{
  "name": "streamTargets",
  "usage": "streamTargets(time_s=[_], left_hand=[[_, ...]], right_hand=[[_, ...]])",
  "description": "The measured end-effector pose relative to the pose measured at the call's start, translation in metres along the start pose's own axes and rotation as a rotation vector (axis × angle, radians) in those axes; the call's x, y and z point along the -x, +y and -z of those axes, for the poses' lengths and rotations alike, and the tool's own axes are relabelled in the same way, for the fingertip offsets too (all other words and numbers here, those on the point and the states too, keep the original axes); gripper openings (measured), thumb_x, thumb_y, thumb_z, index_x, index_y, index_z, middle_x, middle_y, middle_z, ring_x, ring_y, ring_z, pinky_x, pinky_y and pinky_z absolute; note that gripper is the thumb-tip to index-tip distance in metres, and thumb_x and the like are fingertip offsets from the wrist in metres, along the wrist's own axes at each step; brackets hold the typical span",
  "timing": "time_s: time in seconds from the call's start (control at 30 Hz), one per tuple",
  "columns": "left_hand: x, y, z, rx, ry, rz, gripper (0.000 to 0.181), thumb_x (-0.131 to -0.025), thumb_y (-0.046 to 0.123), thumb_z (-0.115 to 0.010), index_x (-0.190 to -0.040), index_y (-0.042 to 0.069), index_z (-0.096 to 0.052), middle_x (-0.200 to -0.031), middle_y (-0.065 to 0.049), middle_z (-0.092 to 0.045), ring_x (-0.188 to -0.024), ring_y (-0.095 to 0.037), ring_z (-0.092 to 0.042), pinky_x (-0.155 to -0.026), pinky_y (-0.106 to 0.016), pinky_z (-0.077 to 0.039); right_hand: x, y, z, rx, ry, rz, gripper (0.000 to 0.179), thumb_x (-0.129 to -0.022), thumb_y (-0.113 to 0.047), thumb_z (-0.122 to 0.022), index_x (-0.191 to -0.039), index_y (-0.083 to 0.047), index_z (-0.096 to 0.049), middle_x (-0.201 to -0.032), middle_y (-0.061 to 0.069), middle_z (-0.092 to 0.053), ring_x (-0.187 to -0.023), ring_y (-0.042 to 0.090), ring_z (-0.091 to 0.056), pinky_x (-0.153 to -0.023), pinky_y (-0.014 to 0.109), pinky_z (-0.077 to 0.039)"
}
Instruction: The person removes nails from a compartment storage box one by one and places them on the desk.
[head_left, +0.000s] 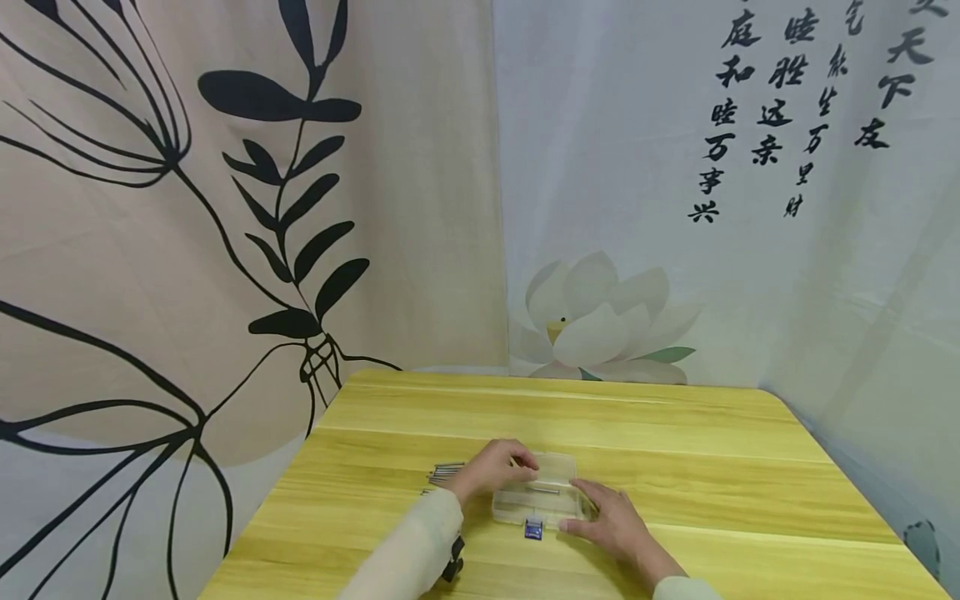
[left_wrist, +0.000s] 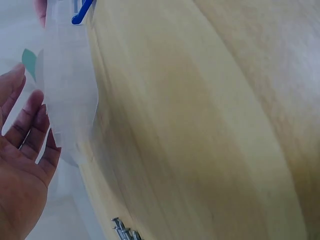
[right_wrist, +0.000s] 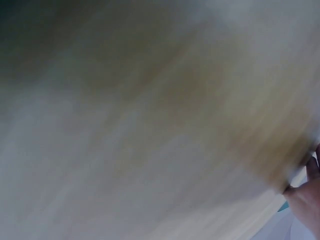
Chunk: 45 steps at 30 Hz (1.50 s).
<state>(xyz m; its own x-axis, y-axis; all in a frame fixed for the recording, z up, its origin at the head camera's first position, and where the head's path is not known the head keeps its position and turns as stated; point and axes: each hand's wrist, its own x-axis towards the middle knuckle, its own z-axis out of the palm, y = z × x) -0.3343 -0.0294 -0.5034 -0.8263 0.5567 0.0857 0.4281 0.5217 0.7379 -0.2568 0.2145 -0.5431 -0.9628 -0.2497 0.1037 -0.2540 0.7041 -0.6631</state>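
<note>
A clear plastic box (head_left: 513, 507) with its lid raised at the back and a blue latch (head_left: 533, 529) at the front is in the middle of the table. One slim metal piece (head_left: 545, 491), like a screw or nail, lies inside. Over the box's back left part is my left hand (head_left: 497, 468); its fingers are loosely bent, with nothing visible between them, and in the left wrist view the hand (left_wrist: 22, 155) is beside the box wall (left_wrist: 70, 75). My right hand (head_left: 617, 523) holds the box's right side, thumb at the front, fingers farther back. The right wrist view is blurred.
Several metal screws or nails (head_left: 447, 472) lie on the wooden table (head_left: 675, 467), left of the box and partly behind my left forearm. A printed curtain (head_left: 420, 208) hangs behind the table's far edge. A dark band (head_left: 454, 560) shows at my left sleeve.
</note>
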Motion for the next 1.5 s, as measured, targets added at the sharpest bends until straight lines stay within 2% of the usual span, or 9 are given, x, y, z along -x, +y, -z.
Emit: streamTargets(time_s=[0.47, 0.8, 1.17, 1.5], left_hand=[[0.001, -0.007, -0.009, 0.007, 0.001, 0.026, 0.006, -0.090, 0.015, -0.075, -0.094, 0.011, -0.075, -0.091, 0.011, -0.064, -0.082, -0.006, -0.058, -0.072, -0.025, -0.049], [0.003, -0.011, -0.013, -0.029, -0.004, 0.030, 0.003, -0.090, 0.015, -0.076, -0.092, 0.014, -0.075, -0.093, 0.012, -0.063, -0.087, -0.004, -0.057, -0.080, -0.026, -0.049], [0.003, -0.011, -0.014, -0.096, 0.011, -0.033, 0.005, -0.087, 0.010, -0.077, -0.083, 0.012, -0.077, -0.092, 0.010, -0.064, -0.087, -0.004, -0.056, -0.081, -0.024, -0.047], [0.004, -0.013, -0.016, -0.163, -0.002, -0.062, 0.005, -0.089, 0.014, -0.076, -0.090, 0.012, -0.080, -0.094, 0.011, -0.062, -0.089, -0.003, -0.056, -0.080, -0.022, -0.048]], right_hand=[[0.001, -0.002, -0.001, -0.010, -0.011, -0.017, 0.078, -0.079, -0.051, -0.079, -0.141, -0.009, -0.055, -0.141, 0.023, -0.051, -0.132, 0.047, -0.043, -0.110, 0.068, -0.010], [0.001, -0.002, -0.001, -0.006, -0.006, -0.016, 0.079, -0.079, -0.051, -0.079, -0.141, -0.009, -0.055, -0.141, 0.023, -0.051, -0.132, 0.047, -0.043, -0.110, 0.069, -0.009], [-0.001, 0.000, -0.002, 0.018, 0.011, -0.008, 0.078, -0.078, -0.052, -0.079, -0.140, -0.010, -0.056, -0.140, 0.022, -0.052, -0.131, 0.045, -0.045, -0.110, 0.069, -0.012], [-0.001, 0.000, -0.002, 0.015, 0.006, -0.010, 0.078, -0.079, -0.051, -0.079, -0.141, -0.009, -0.055, -0.141, 0.022, -0.052, -0.131, 0.046, -0.044, -0.109, 0.069, -0.010]])
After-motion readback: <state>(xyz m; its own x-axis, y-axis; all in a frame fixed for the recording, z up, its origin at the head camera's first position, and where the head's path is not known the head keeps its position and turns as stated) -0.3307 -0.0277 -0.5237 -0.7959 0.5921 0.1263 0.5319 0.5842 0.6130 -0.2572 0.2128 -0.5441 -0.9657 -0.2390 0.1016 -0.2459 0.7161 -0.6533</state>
